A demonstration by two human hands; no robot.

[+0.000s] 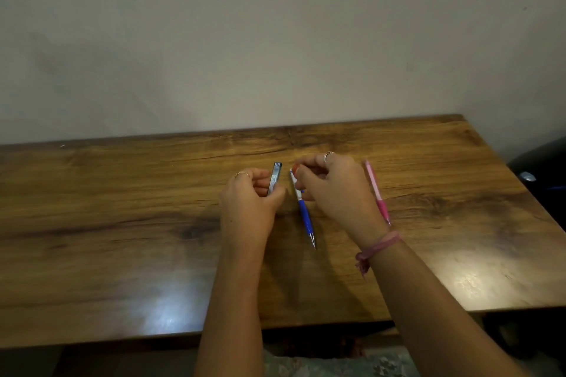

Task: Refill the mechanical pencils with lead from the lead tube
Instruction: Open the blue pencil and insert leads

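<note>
At worktop (122, 208) centre, the lead tube (274, 178) is pinched upright by the left hand (248, 202). The blue pencil (301, 208), axis 11 to 5 o'clock, is gripped at its cap end by the nearer right hand (333, 190); a pink pencil (377, 193) lies at 3 o'clock.
</note>
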